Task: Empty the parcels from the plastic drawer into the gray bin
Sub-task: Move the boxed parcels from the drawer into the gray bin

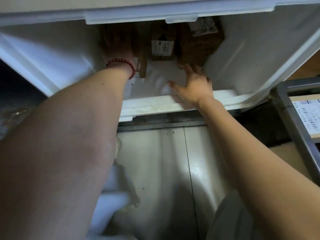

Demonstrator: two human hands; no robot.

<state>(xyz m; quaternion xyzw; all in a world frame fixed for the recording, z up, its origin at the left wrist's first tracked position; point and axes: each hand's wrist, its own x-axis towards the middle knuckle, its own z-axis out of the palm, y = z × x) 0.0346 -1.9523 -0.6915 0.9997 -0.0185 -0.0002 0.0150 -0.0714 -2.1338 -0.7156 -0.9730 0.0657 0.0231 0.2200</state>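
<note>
Drawer state: We find the plastic drawer (155, 104) pulled out toward us; the front half of its white floor is bare.
Parcels left: We count three brown parcels against the drawer's back wall. These are the left parcel (142, 64), the middle parcel (161, 47) with a white label, and the right parcel (199, 44) at the drawer's back right.
Left hand: The left hand (117, 44) reaches to the drawer's back left and lies on the left parcel. The light there is dim, so we cannot tell whether the fingers grasp it.
Right hand: The right hand (195, 82) is released, fingers spread and straight. Its fingertips touch the near edge of the right parcel and nothing is grasped.
Gray bin: The gray bin (297, 118) stands just right of the drawer's front right corner. A labelled parcel (310, 115) lies inside it.
Done: We judge the emptying to be partly complete, given the bare drawer floor and the parcel in the bin.
Remaining: All three parcels must be lifted out of the drawer and placed in the bin.
</note>
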